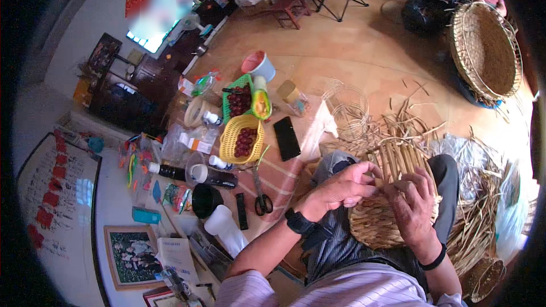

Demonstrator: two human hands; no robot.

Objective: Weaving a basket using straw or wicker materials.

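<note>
Left hand (344, 188) and right hand (414, 207) over basket (372, 226); grips curled, clamping cannot be told. Straw (405, 123) crowds basket's far edge.

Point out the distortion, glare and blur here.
Head view: dark vignette at the corners; the framed whiteboard has a bending edge and bluish glare; a blurred patch sits beside the red poster; left hand, right hand and woven basket look fairly sharp.

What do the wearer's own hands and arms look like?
The left hand is ungloved, with a chunky black watch-like band at its wrist; the right hand, also ungloved, has a slimmer black wristband. Pale purple sleeves leave the forearms bare.
</note>
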